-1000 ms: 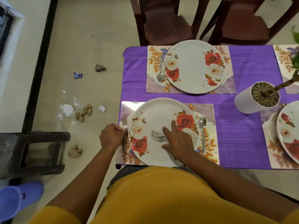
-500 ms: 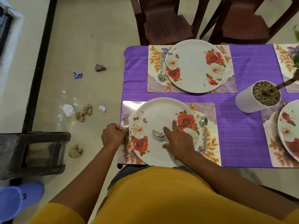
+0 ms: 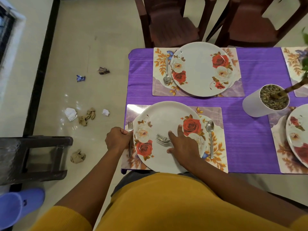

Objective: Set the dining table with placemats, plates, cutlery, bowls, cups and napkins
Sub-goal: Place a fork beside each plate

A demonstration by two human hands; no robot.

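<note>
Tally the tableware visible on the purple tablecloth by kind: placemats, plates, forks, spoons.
Placemats: 4 (near, far, two cut off at right)
Plates: 3 (near, far, right edge)
Forks: at least 2 (beside near plate, a bunch under the right hand)
Spoons: 2 (near, far)
Total: 11

One camera only, worn on the person's head, looking steeply down and slightly forward with a wide-angle lens that bends straight lines towards the edges. It sits close above the near edge of the table [image 3: 260, 124], whose purple cloth fills the right half of the view. The person's yellow top [image 3: 158, 202] takes up the bottom, straight beneath the lens, with both forearms reaching away from it. The tiled floor [image 3: 70, 47] fills the left side. Two dark chairs [image 3: 171, 22] at the table's far side reach the top edge. The table's right end is cut off.
</note>
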